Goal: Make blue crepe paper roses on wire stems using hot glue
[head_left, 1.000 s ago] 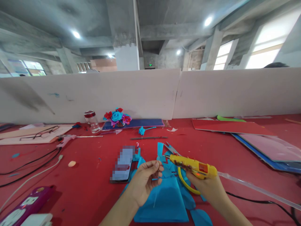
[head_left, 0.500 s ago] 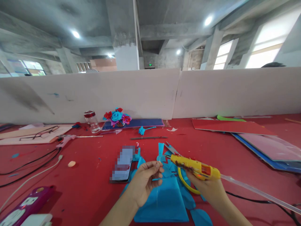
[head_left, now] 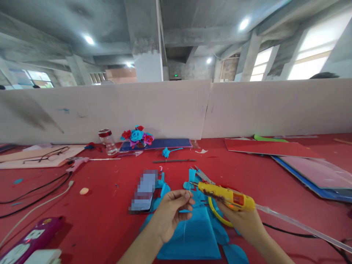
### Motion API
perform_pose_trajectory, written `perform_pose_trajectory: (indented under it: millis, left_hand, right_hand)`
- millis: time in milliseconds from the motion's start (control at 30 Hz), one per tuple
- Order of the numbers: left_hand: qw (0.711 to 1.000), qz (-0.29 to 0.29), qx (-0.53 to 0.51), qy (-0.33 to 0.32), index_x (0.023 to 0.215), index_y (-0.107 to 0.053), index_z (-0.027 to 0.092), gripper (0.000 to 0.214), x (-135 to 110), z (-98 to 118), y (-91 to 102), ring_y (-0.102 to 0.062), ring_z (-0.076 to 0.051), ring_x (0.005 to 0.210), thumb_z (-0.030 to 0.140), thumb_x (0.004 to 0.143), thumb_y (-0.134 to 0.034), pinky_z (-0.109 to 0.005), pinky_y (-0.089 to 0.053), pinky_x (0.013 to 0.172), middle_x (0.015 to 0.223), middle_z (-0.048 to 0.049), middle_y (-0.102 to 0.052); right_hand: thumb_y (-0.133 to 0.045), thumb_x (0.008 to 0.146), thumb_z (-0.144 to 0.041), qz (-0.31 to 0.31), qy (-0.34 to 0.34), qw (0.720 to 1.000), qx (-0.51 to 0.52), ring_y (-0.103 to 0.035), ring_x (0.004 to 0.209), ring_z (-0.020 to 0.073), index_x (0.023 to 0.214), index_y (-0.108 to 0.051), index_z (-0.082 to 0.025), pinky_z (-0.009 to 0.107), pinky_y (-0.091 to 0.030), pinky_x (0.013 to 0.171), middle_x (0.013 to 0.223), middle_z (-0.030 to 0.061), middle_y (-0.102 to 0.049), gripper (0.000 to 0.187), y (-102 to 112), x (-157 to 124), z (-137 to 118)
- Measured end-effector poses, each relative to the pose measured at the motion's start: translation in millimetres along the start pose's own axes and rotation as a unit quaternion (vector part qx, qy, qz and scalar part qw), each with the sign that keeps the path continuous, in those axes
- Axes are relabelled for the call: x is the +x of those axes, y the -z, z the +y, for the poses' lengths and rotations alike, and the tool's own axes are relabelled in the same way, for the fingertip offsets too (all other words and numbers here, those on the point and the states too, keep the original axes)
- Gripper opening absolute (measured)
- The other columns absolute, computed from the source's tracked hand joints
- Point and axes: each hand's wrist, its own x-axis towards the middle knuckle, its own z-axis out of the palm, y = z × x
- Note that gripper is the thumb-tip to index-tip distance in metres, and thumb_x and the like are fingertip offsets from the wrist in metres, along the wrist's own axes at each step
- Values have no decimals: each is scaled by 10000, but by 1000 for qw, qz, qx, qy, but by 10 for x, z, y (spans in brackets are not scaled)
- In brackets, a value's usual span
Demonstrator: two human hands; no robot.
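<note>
My left hand (head_left: 170, 214) pinches a thin wire stem topped with a small blue paper piece (head_left: 190, 179), held just above a pile of blue crepe paper (head_left: 192, 234). My right hand (head_left: 243, 220) grips a yellow hot glue gun (head_left: 224, 195), its nozzle pointing left at the blue piece, almost touching it. A clear glue stick (head_left: 297, 225) juts from the gun's back to the right. Scissors (head_left: 203, 175) lie just behind the nozzle.
A phone (head_left: 143, 192) lies left of my hands. A glass jar (head_left: 107, 141), a paper flower bouquet (head_left: 136, 136), glasses (head_left: 46, 154) and a second glue gun (head_left: 75, 163) sit farther back. Cables and a purple power strip (head_left: 30, 238) are at left, coloured sheets (head_left: 302, 161) at right.
The glue gun's nozzle has shifted slightly left and closer to the blue piece. My left hand dipped a little and turned the stem.
</note>
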Motion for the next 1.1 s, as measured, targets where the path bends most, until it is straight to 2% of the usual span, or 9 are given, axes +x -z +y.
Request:
perform_pose_trajectory:
  millis: [167,333,600,867,1033,1100]
  left_hand:
    - [1000,1,10,-5,684,-668,115,190,-5,-4,-5,-538,-70,479,245,597,-776,-149,-467,413,598,-15,-625]
    - [1000,-4,17,-8,687,-670,116,190,-13,-7,-12,-540,-72,480,257,606,-769,-151,-464,419,600,-18,-630]
    - [999,18,33,-15,701,-672,116,217,4,-7,-19,-548,-74,489,265,586,-779,-154,-469,428,609,-19,-645]
    - [999,22,43,-14,705,-678,110,231,0,4,-24,-549,-79,491,270,574,-782,-159,-457,425,606,-21,-643]
    - [998,34,49,-17,705,-679,119,239,-4,9,-28,-548,-82,497,284,567,-782,-167,-459,442,614,-20,-647]
    - [997,37,58,-26,705,-679,123,235,-4,8,-23,-553,-88,509,289,572,-778,-172,-458,453,621,-22,-647]
  right_hand:
    - [-642,632,-283,-8,10,1000,-14,-673,599,218,691,-631,-196,264,-559,518,663,32,-710,106,23,11,-64]
    - [-660,628,-312,8,-16,1000,5,-664,577,229,713,-626,-188,291,-562,508,660,53,-708,154,14,7,-55]
    - [-631,668,-279,-33,0,999,-21,-671,663,230,698,-634,-195,271,-554,561,712,36,-708,88,16,-10,-42]
    - [-660,613,-294,11,-5,1000,-10,-669,577,220,710,-653,-194,273,-558,519,639,22,-705,140,18,16,12]
    - [-645,637,-288,-9,4,1000,-30,-671,621,224,712,-652,-198,274,-561,538,689,28,-711,118,13,8,-25]
    - [-649,623,-287,9,2,1000,-30,-667,608,222,685,-654,-202,277,-562,548,660,20,-704,104,30,11,-62]
